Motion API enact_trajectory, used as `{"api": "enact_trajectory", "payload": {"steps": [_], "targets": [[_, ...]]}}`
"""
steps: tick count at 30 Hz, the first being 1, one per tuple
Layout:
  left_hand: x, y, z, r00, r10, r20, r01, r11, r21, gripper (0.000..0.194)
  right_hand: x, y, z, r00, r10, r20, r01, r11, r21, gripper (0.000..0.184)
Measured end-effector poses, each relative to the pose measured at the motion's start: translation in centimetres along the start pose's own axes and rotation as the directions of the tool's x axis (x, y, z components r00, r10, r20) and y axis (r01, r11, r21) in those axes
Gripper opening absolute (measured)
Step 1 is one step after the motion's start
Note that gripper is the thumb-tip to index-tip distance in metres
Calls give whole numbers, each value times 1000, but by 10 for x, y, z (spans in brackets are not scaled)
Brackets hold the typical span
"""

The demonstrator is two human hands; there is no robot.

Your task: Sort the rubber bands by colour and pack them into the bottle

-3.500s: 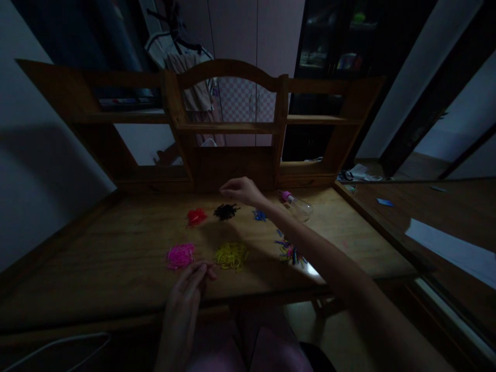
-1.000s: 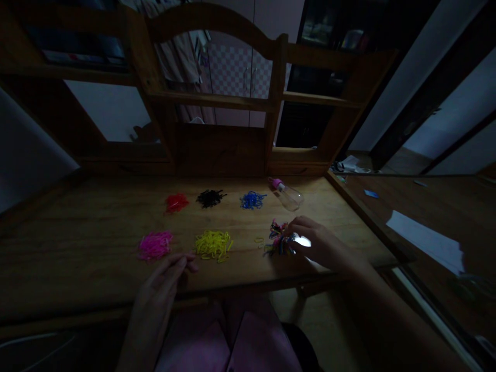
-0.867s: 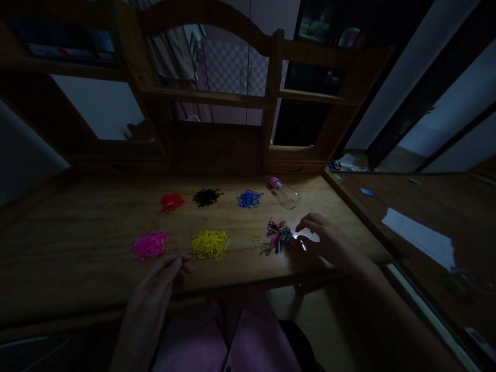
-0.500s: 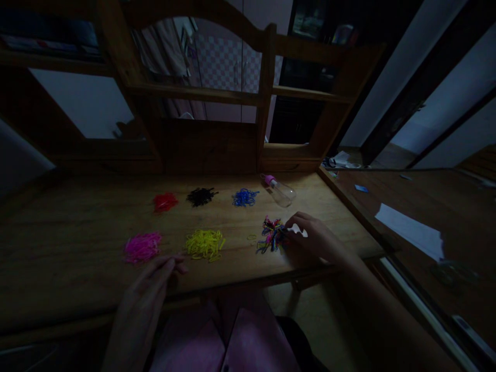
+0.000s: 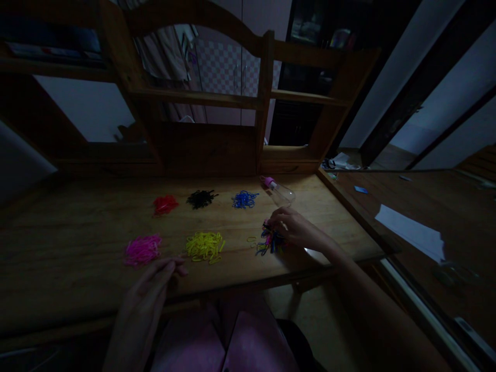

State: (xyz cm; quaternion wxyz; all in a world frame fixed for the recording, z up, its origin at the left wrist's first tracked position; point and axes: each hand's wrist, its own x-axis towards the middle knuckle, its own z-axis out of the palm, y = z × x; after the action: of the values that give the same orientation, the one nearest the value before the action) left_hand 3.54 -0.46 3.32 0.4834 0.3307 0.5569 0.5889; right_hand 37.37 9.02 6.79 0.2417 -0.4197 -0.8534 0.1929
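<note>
My right hand [image 5: 292, 226] is over the upper edge of a mixed-colour pile of small loops that look like rubber bands [image 5: 267, 244]. Its fingertips are pinched together there; what is between them is too small and dark to make out. My left hand [image 5: 157, 281] rests at the table's front edge with loosely curved fingers, holding nothing. Near it lie a pink pile [image 5: 142, 250] and a yellow pile [image 5: 205, 246] of the same loops. Farther back are red [image 5: 165, 204], black [image 5: 201, 198] and blue [image 5: 244, 199] piles.
A clear bottle with a pink cap [image 5: 282, 194] lies on its side behind my right hand. Wooden shelving [image 5: 209, 150] stands along the back of the table [image 5: 93, 222]. On the brown surface to the right lie white paper [image 5: 408, 232] and a blue card [image 5: 360, 189].
My right hand has moved left and slightly away from me, from the right side of the mixed pile to its upper edge. My left hand stays in place.
</note>
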Motion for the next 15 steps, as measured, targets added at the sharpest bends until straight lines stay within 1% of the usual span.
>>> {"api": "enact_trajectory", "payload": {"steps": [1,3,6,8,10,13,15], "targets": [[0,0,0,1000,-11,3,11,1000,4,28,1,0,1,1000,-15,12,15,1000,14,21],[1,-1,-1,1000,-32,1,32,1000,-2,29,3,1,-1,1000,3,-11,-3,999,36,21],[3,-5,-3,1000,-23,-7,23,1000,-16,31,6,4,-4,990,94,-108,-92,995,22,18],[4,-7,-4,1000,-4,3,4,1000,-8,31,10,5,-4,981,143,-128,-145,989,0,14],[4,-7,-5,1000,15,9,-15,1000,7,30,16,4,-1,979,176,-104,-179,984,-24,11],[2,-7,-4,1000,22,14,-22,1000,18,29,28,-1,11,979,200,-50,-204,975,-92,16],[1,-6,-3,1000,23,16,-23,1000,11,29,37,-3,18,975,221,3,-219,967,-128,15]]}}
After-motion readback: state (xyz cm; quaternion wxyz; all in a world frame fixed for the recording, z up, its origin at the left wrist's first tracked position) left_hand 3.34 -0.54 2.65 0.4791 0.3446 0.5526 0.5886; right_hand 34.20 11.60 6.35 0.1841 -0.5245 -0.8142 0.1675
